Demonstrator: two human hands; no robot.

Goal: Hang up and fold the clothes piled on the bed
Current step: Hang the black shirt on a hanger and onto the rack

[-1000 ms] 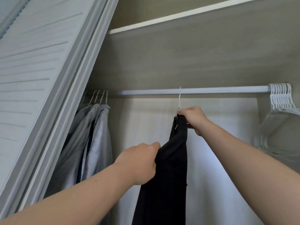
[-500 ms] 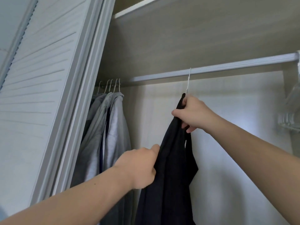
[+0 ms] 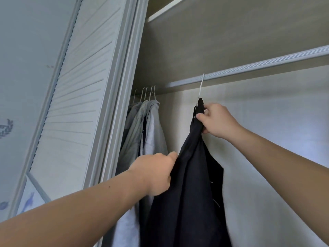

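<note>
Black garment (image 3: 192,184): located inside the wardrobe, left of centre, suspended from a white hanger (image 3: 201,86) and draping down out of view.

Left hand (image 3: 153,173): nearest to the camera, arm extended forward and upward. The fingers are curled into the left edge of the fabric about midway down, with the thumb on top.

Right hand (image 3: 215,120): higher and further in. The fingers and thumb are closed on the bunched top of the garment, just below the hanger hook.

Hanger hook: meets the metal rail (image 3: 258,68), which runs under the shelf (image 3: 222,32).

Wardrobe contents, far left end of the rail: several grey garments (image 3: 151,129) on wire hangers, packed together, just beside the louvred door (image 3: 74,104) and apart from the black garment.
</note>
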